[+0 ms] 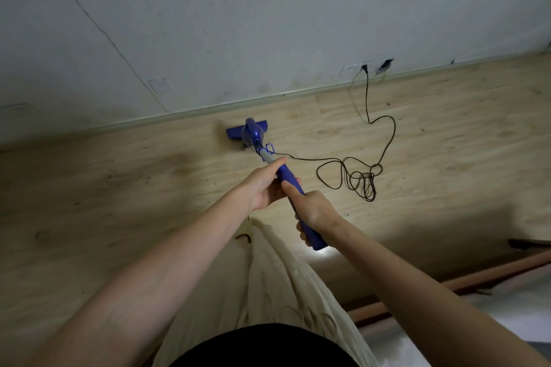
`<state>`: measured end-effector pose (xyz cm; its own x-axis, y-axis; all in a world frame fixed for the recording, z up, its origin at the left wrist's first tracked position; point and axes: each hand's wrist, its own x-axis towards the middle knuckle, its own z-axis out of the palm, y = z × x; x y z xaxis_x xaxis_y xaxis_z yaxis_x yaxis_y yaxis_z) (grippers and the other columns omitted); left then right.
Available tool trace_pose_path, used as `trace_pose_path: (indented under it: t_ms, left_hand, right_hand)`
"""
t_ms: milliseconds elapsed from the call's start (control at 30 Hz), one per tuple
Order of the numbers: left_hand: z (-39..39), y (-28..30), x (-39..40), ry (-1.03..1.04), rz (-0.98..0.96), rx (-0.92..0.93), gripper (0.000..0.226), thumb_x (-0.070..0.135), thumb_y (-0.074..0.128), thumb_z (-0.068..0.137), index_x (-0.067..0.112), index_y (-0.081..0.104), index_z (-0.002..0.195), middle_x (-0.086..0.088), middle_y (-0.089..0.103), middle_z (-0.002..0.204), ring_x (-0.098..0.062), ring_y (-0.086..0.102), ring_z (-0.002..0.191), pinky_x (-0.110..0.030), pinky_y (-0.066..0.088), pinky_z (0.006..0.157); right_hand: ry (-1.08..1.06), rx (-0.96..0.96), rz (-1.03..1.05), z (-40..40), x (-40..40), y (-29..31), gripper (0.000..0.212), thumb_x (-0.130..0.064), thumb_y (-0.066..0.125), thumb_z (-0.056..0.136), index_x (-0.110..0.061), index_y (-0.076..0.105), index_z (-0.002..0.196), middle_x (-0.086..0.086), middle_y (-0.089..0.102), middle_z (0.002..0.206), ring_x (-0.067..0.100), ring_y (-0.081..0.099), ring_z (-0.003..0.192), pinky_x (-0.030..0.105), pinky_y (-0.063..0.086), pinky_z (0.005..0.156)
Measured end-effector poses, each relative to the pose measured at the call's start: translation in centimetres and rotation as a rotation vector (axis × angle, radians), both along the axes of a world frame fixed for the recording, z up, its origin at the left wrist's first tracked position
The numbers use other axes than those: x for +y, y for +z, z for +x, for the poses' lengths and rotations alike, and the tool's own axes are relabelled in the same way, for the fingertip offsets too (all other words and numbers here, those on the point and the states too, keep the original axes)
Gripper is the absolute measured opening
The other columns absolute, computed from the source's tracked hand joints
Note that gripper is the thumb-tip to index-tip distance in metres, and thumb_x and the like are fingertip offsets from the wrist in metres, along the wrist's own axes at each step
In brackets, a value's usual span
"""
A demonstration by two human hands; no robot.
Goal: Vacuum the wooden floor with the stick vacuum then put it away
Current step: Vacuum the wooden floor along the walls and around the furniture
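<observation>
A blue stick vacuum [253, 135] stands on the light wooden floor [119, 188], its flat head [231, 132] close to the skirting at the foot of the wall. My left hand [262, 185] grips the upper shaft where grey tube meets the blue handle. My right hand [313, 208] grips the blue handle lower down, nearer my body. The handle's end [317, 243] sticks out below my right hand. A black power cord [357, 179] runs from the vacuum, lies in a tangle on the floor, then rises to a wall socket [364, 68].
A white wall [238, 24] runs along the far side with another socket plate [161, 85]. A reddish-brown edge [447, 283] with a pale surface beyond lies at the lower right. My cream skirt [277, 277] hangs below the hands. Small specks dot the floor.
</observation>
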<state>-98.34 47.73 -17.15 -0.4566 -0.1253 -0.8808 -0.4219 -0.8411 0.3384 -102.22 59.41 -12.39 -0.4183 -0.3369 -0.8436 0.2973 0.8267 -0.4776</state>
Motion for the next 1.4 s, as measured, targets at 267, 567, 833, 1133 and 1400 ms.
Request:
trace_pose_path:
  t_ms: [267, 567, 833, 1133, 1400]
  left_hand:
    - [0.2, 1.6, 1.7, -0.037, 0.003, -0.009, 0.034, 0.03, 0.065, 0.091, 0.003, 0.049, 0.105, -0.019, 0.061, 0.088, -0.021, 0.069, 0.056, -0.028, 0.055, 0.047]
    - [-0.2, 0.9, -3.2, -0.083, -0.069, -0.046, 0.041, 0.035, 0.066, 0.089, 0.003, 0.051, 0.11, -0.014, 0.063, 0.081, -0.018, 0.067, 0.053, -0.025, 0.055, 0.048]
    - [-2.7, 0.0, -7.2, -0.018, -0.121, -0.03, 0.042, 0.034, 0.063, 0.092, 0.005, 0.049, 0.119, -0.015, 0.062, 0.086, -0.02, 0.068, 0.065, -0.027, 0.055, 0.049]
    - [-3.7, 0.7, -7.9, -0.031, -0.086, -0.012, 0.034, 0.031, 0.061, 0.093, 0.003, 0.047, 0.107, -0.014, 0.059, 0.084, -0.019, 0.067, 0.058, -0.028, 0.055, 0.048]
    - [-2.5, 2.4, -8.5, -0.16, -0.073, -0.034, 0.037, 0.032, 0.061, 0.092, 0.002, 0.049, 0.112, -0.015, 0.071, 0.068, -0.021, 0.07, 0.057, -0.027, 0.055, 0.05]
  right_hand:
    - [-0.056, -0.065, -0.01, 0.6, 2.0, 2.9, 0.052, -0.055, 0.048, 0.094, -0.004, 0.05, 0.086, 0.012, 0.052, 0.068, 0.018, 0.047, 0.039, 0.021, 0.04, 0.039]
    - [-0.153, -0.067, -0.083, 1.1, -3.4, 0.7, 0.051, -0.056, 0.049, 0.093, -0.006, 0.049, 0.083, 0.011, 0.052, 0.069, 0.019, 0.048, 0.043, 0.021, 0.04, 0.039]
    - [-0.03, 0.002, -0.04, -1.9, -7.8, -1.1, 0.053, -0.058, 0.047, 0.094, -0.006, 0.048, 0.084, 0.008, 0.052, 0.065, 0.018, 0.049, 0.043, 0.019, 0.039, 0.038]
    - [-0.045, 0.006, -0.023, -2.6, -8.3, 0.3, 0.053, -0.058, 0.047, 0.093, -0.005, 0.049, 0.088, 0.009, 0.052, 0.069, 0.017, 0.048, 0.044, 0.019, 0.04, 0.038]
    - [-0.086, -0.08, -0.081, -1.7, -7.9, 3.4, 0.047, -0.051, 0.048, 0.096, -0.006, 0.049, 0.085, 0.012, 0.053, 0.072, 0.018, 0.05, 0.047, 0.022, 0.043, 0.042]
